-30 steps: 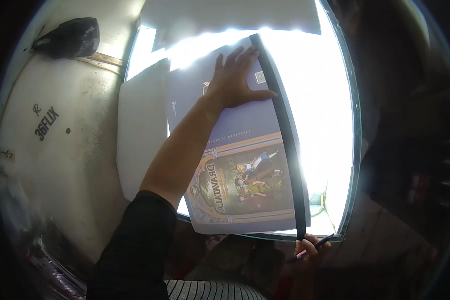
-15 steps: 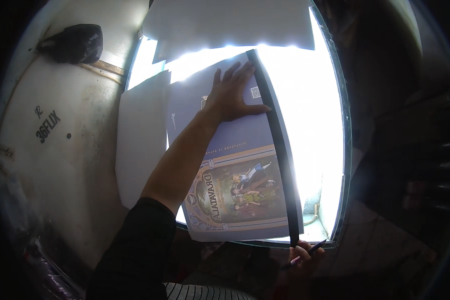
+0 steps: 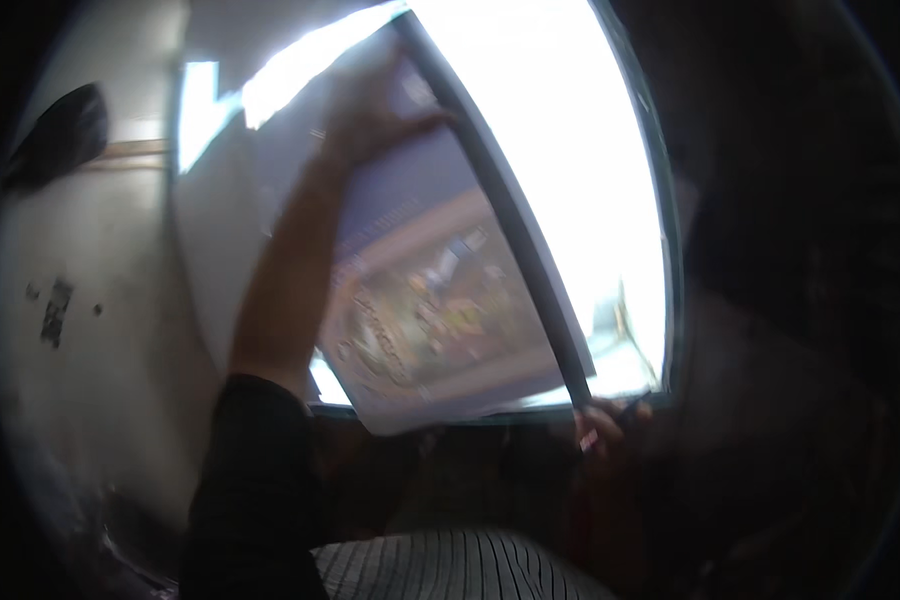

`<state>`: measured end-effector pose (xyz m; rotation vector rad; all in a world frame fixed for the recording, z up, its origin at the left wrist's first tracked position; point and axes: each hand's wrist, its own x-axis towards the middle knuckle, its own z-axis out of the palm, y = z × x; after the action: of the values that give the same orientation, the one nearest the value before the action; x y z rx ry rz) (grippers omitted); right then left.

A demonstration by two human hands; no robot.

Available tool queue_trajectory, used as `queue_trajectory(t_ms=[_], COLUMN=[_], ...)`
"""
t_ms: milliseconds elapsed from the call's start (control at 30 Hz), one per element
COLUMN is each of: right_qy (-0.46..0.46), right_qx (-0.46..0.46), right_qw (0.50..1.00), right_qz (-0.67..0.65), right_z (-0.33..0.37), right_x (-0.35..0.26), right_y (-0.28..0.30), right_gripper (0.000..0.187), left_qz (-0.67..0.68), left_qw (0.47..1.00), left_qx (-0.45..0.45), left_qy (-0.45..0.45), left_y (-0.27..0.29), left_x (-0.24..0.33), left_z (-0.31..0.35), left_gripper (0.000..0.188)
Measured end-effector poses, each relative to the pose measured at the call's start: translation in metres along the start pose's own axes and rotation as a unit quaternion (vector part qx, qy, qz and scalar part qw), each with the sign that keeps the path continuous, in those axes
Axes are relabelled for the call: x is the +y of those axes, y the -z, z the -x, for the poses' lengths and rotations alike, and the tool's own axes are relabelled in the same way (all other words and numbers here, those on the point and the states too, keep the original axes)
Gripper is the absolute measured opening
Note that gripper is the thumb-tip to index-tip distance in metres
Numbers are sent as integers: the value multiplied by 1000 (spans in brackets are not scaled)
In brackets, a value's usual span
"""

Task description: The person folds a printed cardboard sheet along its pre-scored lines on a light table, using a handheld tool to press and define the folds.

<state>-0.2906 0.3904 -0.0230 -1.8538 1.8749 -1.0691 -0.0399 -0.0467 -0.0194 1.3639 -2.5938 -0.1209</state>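
A printed sheet (image 3: 425, 290), purple above and a framed colour picture below, lies on a brightly lit glass panel (image 3: 570, 110). Across its right side runs a long black straightedge (image 3: 498, 202). My left hand (image 3: 370, 125) lies spread on the upper part of the sheet, its thumb reaching onto the straightedge; motion blurs the fingers. At the panel's near edge, my right hand (image 3: 600, 425) is closed around a slim dark pen-like tool (image 3: 637, 406) and is touching the straightedge's lower end. Whether its fingers also grip the straightedge is too blurred to tell.
Left of the panel stretches a pale surface (image 3: 120, 400) with dark markings, and a dark bag-like object (image 3: 65, 135) sits at its far side. More white paper (image 3: 215, 220) lies beneath the sheet's left side. The panel's dark rim (image 3: 670, 230) borders it on the right.
The whole view has shifted, so the sheet, straightedge and both hands appear higher and further left, more blurred. My hands keep their places on the straightedge.
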Motion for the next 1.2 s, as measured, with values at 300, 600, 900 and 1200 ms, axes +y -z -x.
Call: queue_trajectory(t_ms=[300,600,900,1200], right_qy=[-58,-21,84,51], right_qx=[11,3,63,2], right_qw=[998,999,990,986], right_qz=[-19,-37,-89,-161], right_z=[-7,-15,-112,-432], right_x=[-2,-9,48,-1], right_y=[5,2,12,-156], right_gripper=[43,41,46,21], left_qz=[14,-15,-14,-6], left_qw=[998,999,968,958], left_qx=[31,-18,-210,-248], left_qy=[-50,-43,135,142], left_y=[-9,13,49,60], left_x=[0,-19,36,40], left_z=[1,4,-20,-24], left_gripper=[96,107,141,141])
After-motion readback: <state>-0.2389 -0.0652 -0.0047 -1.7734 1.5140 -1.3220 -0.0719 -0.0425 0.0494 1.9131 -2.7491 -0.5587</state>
